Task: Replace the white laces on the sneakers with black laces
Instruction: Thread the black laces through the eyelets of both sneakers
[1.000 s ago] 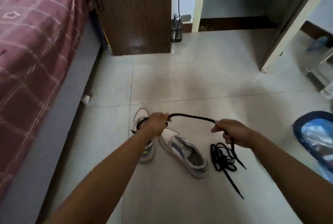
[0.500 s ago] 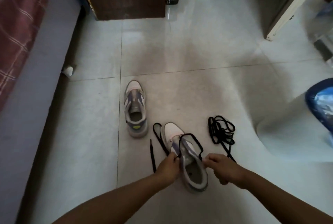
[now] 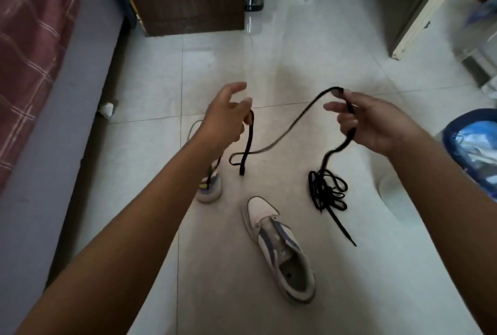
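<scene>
Hands raised: left hand [image 3: 224, 122] and right hand [image 3: 372, 123] each pinch black lace [image 3: 282, 138].

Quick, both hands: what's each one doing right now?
Left hand: pinching one end of the black lace.
Right hand: gripping the same lace further along.

Dim indoor light, glare on the floor tiles [image 3: 250, 25], wide-angle bending and blur at edges

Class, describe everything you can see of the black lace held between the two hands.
The black lace is a flat, woven-looking cord, slack and sagging in the air above the floor. The left hand pinches it near one end, which dangles in a small loop. The right hand holds the other stretch, draped over its fingers and hanging down.
</scene>
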### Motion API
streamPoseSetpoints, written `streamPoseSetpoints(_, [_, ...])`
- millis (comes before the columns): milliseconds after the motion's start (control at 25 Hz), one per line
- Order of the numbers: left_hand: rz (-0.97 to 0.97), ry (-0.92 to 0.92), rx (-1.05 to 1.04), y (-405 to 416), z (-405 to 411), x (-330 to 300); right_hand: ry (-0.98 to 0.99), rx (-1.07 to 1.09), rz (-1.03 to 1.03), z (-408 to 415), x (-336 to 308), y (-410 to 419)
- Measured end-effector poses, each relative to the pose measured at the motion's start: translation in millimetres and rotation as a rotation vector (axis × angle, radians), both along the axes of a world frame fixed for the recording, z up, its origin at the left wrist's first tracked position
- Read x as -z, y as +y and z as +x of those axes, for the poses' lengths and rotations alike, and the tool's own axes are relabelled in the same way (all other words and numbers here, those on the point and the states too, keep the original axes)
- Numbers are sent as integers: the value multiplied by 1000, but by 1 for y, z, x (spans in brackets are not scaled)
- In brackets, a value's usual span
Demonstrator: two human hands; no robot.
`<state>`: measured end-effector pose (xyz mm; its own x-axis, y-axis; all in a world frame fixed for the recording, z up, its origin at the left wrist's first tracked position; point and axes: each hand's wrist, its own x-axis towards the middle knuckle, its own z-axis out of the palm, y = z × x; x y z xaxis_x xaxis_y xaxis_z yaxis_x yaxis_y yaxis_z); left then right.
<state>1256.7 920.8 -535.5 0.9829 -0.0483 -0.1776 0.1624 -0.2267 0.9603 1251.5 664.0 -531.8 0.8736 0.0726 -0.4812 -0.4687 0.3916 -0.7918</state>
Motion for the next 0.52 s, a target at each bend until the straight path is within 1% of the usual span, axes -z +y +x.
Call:
streamPoseSetpoints(40, [-36, 28, 8, -4, -1, -4, 10, 27, 53, 4, -2, 9])
streamPoseSetpoints(80, [-23, 79, 54, -10, -6, -3, 55, 39, 106, 3, 1, 20])
streamPoseSetpoints(160, [51, 201, 242, -26, -26, 15, 168, 45, 228, -3, 17, 44])
streamPoseSetpoints(200, [54, 264, 346, -34, -36, 27, 206, 45, 289, -6, 25, 54])
streamPoseSetpoints(280, [-7, 347, 460, -42, -51, 47, 243, 62, 352, -9, 35, 66])
streamPoseSetpoints(400, [-72, 360, 443, -42, -60, 61, 250, 159, 315, -3, 41, 66])
streamPoseSetpoints(520, [-68, 401, 403, -38, -71, 67, 262, 274, 327, 4, 48, 55])
